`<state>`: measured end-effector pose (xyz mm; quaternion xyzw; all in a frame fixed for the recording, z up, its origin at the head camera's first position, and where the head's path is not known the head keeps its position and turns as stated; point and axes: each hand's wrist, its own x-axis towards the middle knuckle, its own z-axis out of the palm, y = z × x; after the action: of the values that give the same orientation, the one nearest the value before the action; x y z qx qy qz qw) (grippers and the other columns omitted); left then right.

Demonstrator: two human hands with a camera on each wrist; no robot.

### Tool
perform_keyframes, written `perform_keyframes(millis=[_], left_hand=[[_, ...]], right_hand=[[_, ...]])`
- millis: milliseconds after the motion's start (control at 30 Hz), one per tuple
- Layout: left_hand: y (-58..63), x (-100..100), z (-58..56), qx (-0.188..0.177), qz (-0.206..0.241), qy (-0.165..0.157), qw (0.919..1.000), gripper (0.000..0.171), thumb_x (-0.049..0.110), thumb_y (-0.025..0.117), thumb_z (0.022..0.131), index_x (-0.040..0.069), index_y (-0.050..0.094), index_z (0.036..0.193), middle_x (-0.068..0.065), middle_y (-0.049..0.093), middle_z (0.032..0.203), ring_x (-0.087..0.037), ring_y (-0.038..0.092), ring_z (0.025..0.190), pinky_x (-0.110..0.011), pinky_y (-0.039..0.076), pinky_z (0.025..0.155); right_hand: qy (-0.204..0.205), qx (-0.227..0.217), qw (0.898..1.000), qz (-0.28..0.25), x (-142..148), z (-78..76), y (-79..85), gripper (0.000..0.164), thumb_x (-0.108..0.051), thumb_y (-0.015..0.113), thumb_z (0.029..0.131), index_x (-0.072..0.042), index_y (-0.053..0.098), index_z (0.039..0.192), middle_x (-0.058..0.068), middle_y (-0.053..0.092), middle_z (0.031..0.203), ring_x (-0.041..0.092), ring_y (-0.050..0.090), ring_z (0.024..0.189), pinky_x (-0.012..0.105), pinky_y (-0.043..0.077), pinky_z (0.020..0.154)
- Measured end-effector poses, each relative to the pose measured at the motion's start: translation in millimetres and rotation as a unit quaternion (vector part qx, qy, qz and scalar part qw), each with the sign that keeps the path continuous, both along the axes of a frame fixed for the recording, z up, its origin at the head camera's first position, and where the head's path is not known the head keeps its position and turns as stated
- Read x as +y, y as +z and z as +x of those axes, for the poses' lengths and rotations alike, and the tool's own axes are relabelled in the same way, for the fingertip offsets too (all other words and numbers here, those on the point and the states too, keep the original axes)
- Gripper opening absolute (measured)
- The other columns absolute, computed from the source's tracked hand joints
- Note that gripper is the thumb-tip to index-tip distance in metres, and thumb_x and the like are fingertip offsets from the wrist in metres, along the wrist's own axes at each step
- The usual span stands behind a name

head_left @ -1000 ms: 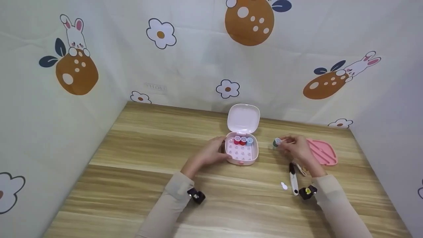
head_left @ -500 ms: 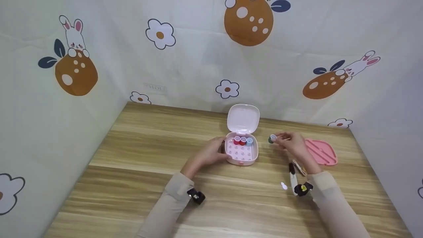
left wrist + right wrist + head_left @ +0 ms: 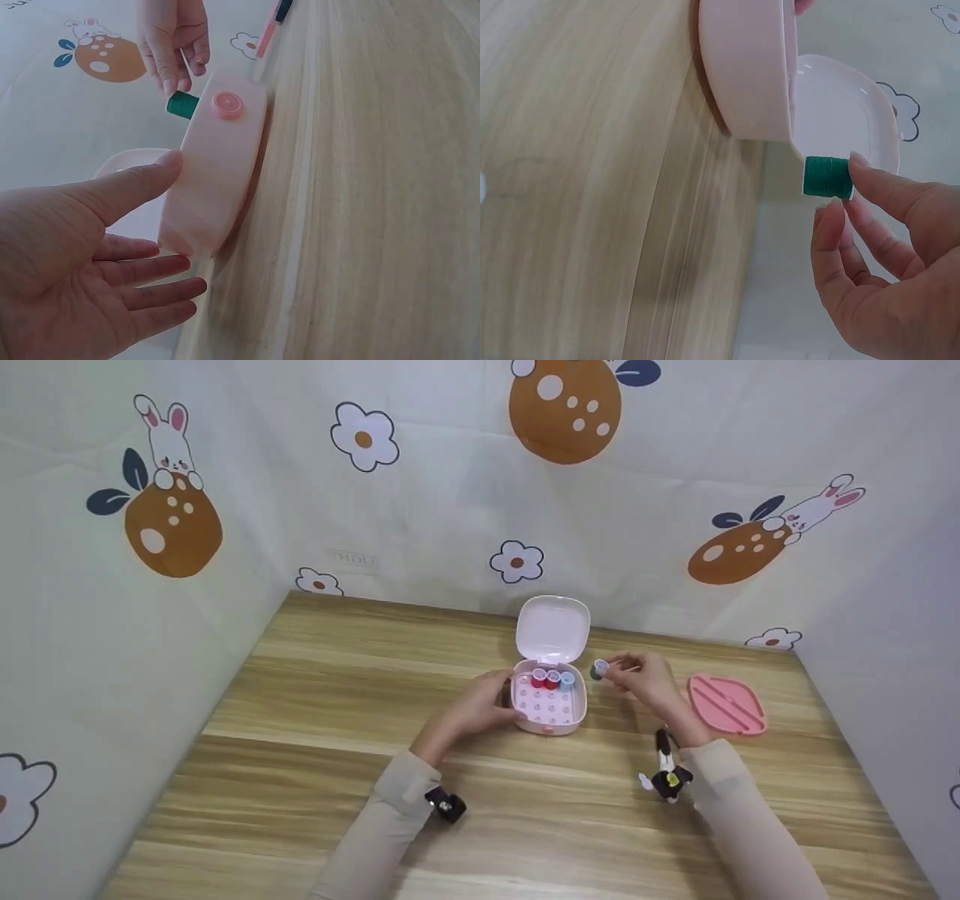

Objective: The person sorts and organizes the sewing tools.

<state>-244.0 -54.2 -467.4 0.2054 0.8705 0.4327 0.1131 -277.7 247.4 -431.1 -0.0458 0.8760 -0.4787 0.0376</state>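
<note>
Green spool (image 3: 827,177) juts beyond pinching right fingers (image 3: 830,240) — left fingers (image 3: 150,270) wide against the box (image 3: 214,180).

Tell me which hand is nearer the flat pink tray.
Right. The right hand is left of the flat pink tray; the left hand is farther left, beside the open box.

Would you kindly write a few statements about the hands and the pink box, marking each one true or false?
1. The right hand holds a green spool. True.
2. The pink box has its lid closed. False; the lid stands open.
3. Two red spools and one light blue spool sit inside the pink box. True.
4. The left hand holds a red spool. False; it is at the box's left side.
5. A flat pink panel lies right of the box. True.
</note>
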Motion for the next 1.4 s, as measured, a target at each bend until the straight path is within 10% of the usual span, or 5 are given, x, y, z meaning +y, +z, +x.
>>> perform_keyframes(millis=[1400], left_hand=[[0.3,-0.6,0.6,0.016,0.007,-0.006,0.9998,0.072,0.014,0.081,0.092,-0.007,0.047,0.152,-0.026,0.055,0.151,-0.038,0.050,0.144,-0.048,0.036,0.126]], right_hand=[[0.031,0.005,0.999,-0.009,-54.7,-3.0,1.7,0.026,-0.006,0.078,0.093,0.010,0.074,0.113,0.008,0.072,0.090,0.010,0.061,0.073,0.026,0.063,0.065]])
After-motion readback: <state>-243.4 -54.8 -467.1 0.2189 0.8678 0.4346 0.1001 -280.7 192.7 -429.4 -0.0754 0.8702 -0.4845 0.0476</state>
